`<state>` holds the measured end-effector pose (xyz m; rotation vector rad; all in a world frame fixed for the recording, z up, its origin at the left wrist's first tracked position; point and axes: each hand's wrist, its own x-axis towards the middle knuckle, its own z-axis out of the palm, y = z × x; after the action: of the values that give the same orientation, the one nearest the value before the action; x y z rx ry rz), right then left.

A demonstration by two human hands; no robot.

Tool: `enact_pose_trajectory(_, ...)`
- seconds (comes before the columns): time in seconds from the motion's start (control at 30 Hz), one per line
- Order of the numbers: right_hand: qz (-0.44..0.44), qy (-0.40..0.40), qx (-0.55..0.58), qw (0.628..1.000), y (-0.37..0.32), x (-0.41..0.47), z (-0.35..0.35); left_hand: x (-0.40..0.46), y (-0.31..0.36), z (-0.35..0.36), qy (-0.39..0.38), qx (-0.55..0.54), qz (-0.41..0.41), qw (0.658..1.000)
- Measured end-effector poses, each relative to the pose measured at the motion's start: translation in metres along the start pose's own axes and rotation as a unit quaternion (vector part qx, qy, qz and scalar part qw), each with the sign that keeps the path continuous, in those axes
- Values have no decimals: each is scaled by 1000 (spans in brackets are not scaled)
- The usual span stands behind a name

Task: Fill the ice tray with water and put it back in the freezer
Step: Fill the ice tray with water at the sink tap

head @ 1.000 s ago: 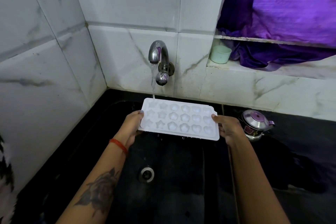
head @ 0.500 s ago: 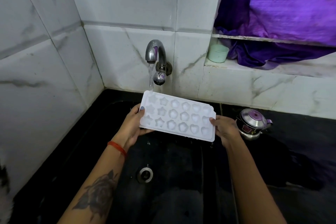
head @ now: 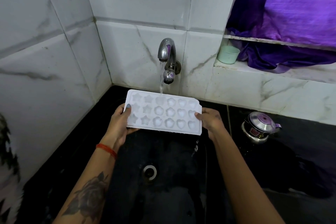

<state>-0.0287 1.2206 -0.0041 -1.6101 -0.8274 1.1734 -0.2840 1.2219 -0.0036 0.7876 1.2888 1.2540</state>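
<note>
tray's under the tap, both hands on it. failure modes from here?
1. The stream from the tap lands at the far edge of the ice tray, so many cells may stay short of water.
2. Water drips off the tray's near right corner into the sink; tilting it could spill more.
3. The left hand and right hand grip only the short ends, which may be wet; either could slip.

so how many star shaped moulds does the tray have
6, in the two leftmost columns of the ice tray, three rows each. The left hand has its thumb over that edge, so the leftmost ones are partly covered.
</note>
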Motion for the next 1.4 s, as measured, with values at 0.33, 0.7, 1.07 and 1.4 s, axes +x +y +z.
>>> enact_pose_trajectory(0.33, -60, -59, -41, 996, -18, -6, 38, 10, -1, -39, 100, -6, 2, 995)
enact_pose_trajectory(0.7, -75, -85, -178, 977, -26, -5, 70, 16, 5, -71, 152, -9, 13, 988)
enact_pose_trajectory(1.07, -116, -74, -184, 973, -41, -1, 74, 20, 3, -68, 148, -46, 24, 988)
enact_pose_trajectory(1.4, -137, -32, -134, 981, -50, 1, 51, 25, 3, -43, 122, -50, 8, 991)
